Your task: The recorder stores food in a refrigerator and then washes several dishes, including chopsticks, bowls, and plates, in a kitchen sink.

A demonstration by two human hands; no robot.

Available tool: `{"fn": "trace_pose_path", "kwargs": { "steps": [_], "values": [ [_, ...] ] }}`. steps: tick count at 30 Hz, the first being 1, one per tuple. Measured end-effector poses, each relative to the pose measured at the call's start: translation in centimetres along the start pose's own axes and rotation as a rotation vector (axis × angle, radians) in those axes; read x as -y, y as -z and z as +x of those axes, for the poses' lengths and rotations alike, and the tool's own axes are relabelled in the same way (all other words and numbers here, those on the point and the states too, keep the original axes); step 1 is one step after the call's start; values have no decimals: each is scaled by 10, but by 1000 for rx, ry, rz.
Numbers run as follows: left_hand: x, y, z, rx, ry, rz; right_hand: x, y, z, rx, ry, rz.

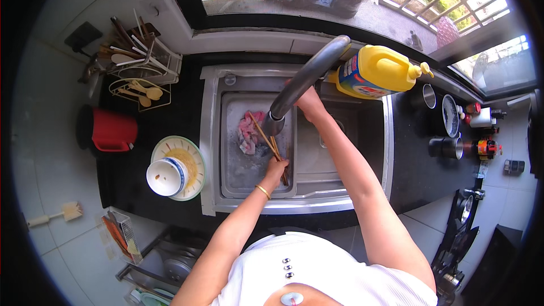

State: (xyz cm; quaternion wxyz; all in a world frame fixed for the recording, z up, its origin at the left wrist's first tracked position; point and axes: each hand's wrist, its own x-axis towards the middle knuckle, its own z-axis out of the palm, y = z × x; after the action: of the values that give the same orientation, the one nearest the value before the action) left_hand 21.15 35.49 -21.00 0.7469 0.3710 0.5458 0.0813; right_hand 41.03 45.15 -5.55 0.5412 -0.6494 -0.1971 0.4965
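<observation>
My left hand (277, 167) is closed around several wooden chopsticks (274, 146) over the left basin of a double sink (238, 185). One chopstick slants away from the rest toward a wet pink and whitish dishcloth (247, 129) lying on the basin floor. Above them hangs the spout of a curved metal faucet (309, 77). My right hand (309, 103) reaches to the back of the sink, behind the faucet neck. Its fingers are mostly hidden there, so whether they grip anything cannot be made out.
Left of the sink, a white and blue bowl (163, 177) sits on a patterned plate (196, 180). A yellow detergent jug (376, 72) stands behind the right basin. Beyond the plate are a red container (114, 129) and a utensil rack (168, 61). Metal cups (446, 148) stand at right.
</observation>
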Motion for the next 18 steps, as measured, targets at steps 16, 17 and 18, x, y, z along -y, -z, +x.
{"fn": "trace_pose_path", "kwargs": {
  "steps": [16,17,18],
  "values": [
    [-77,123,-155,135,172,-198,-123,-87,5,355,354,-1074],
    [-80,127,-157,147,154,-221,-135,-83,-2,348,413,-1240],
    [-83,125,-154,119,155,-200,-146,-79,-8,351,423,-1238]
  ]
}}
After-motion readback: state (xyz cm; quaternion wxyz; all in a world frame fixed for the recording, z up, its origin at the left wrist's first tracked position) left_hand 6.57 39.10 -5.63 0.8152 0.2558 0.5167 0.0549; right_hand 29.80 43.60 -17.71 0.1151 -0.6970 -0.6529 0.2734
